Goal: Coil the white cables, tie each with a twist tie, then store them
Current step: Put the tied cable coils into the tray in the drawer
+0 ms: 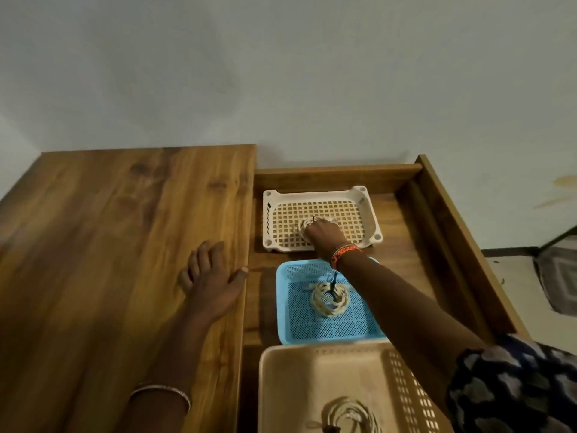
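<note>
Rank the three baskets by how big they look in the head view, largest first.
1. beige basket, nearest the camera and cut off by the frame, so its lead is unsure.
2. and 3. blue basket and white basket look alike.

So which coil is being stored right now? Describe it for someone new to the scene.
In the sunken wooden tray right of the tabletop, three baskets line up. The farthest, the white grid basket, holds the coil under the right hand; the other coils lie untouched.

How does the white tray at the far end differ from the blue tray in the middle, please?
The white tray has a coarse square grid; the blue tray has fine perforations. The right hand holds a coiled cable in the white tray; the blue tray's tied coil lies untouched. Both sit in the wooden recess.
</note>
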